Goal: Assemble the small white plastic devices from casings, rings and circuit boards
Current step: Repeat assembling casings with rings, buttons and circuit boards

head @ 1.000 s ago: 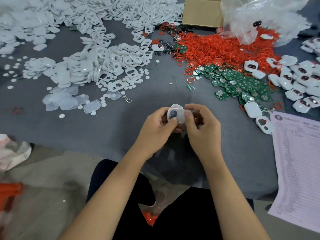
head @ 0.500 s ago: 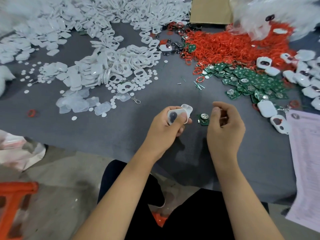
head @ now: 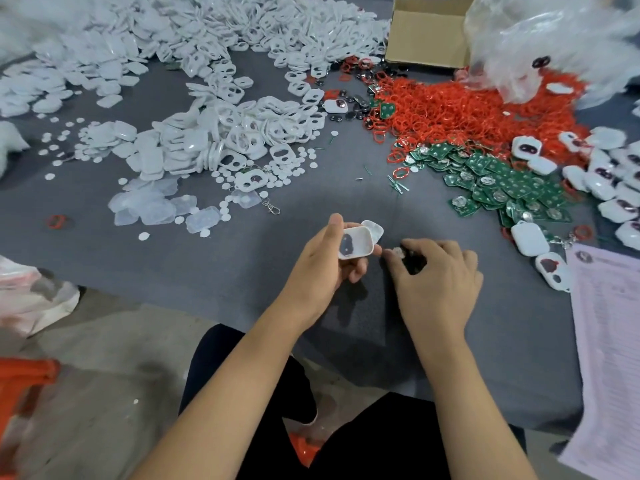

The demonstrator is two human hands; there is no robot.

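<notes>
The left hand (head: 322,268) gripped two white casing halves (head: 356,242) above the near edge of the grey table (head: 207,265). Just right of it, the right hand (head: 436,275) pinched down on a small part I couldn't make out. Farther off lay green circuit boards (head: 502,185), red rings (head: 460,109) and heaps of white casings (head: 214,133).

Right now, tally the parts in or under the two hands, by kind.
Casings, held in the left hand: 2
Board, mostly hidden under the right hand fingers: 1
Total: 3
</notes>
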